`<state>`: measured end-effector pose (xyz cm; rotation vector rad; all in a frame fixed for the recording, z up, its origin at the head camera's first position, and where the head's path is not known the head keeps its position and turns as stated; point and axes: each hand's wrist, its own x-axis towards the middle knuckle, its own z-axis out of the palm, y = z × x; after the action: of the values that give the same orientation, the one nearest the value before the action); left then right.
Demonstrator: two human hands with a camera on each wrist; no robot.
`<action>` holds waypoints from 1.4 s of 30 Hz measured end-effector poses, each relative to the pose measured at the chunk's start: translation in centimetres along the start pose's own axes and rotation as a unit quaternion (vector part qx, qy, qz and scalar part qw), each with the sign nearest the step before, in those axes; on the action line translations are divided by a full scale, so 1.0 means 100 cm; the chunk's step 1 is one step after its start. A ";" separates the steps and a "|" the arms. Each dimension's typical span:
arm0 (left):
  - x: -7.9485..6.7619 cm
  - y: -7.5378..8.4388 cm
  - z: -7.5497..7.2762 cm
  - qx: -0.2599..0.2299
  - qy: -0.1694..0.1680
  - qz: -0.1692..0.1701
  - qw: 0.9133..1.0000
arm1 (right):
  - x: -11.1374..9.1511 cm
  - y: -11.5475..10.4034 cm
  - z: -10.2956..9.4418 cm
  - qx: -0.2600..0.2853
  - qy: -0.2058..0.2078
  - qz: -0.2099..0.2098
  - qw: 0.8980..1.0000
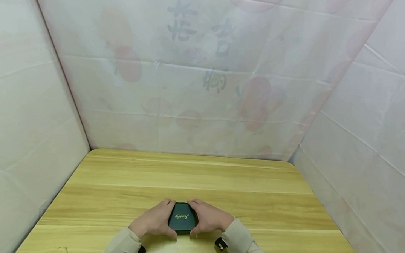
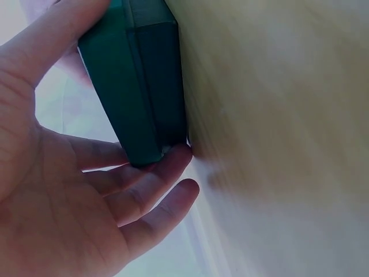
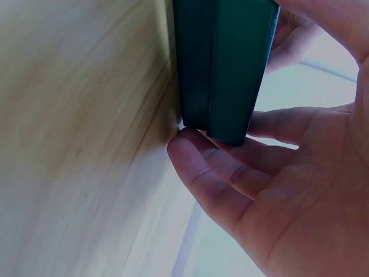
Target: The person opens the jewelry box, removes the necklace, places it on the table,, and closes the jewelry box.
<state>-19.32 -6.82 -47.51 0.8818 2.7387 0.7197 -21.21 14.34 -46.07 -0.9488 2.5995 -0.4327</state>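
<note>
A dark green jewelry box (image 1: 183,223) with gold "Jewelry" lettering on its lid lies on the wooden table, its lid down flat. My left hand (image 1: 156,219) grips its left side, thumb at the near corner and fingers at the far corner. On the right side my right hand (image 1: 210,218) holds it the same way. The left wrist view shows the box (image 2: 153,75) between thumb and fingertips, with a seam along its side. From the right wrist, the box's end (image 3: 230,69) sits between the thumb and the curled fingers. The lettering reads upside down from my side.
The wooden table (image 1: 200,175) has rounded far corners. Pale fabric walls stand around it: a back curtain (image 1: 196,103) with faded prints, a left wall (image 1: 29,134) and a right wall (image 1: 364,148). Dark wrist straps (image 1: 221,243) show below the sleeves.
</note>
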 end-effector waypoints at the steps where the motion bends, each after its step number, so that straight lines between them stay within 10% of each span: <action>1: 0.000 0.000 0.000 0.000 0.001 0.002 1.000 | 0.000 0.001 0.000 -0.001 0.000 -0.003 1.000; 42: 0.007 0.008 0.000 0.000 -0.016 -0.004 1.000 | -0.009 0.013 -0.007 0.007 -0.006 0.002 1.000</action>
<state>-19.46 -5.83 -47.14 0.8742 2.7120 0.6982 -21.61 16.00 -45.75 -0.9380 2.5847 -0.4421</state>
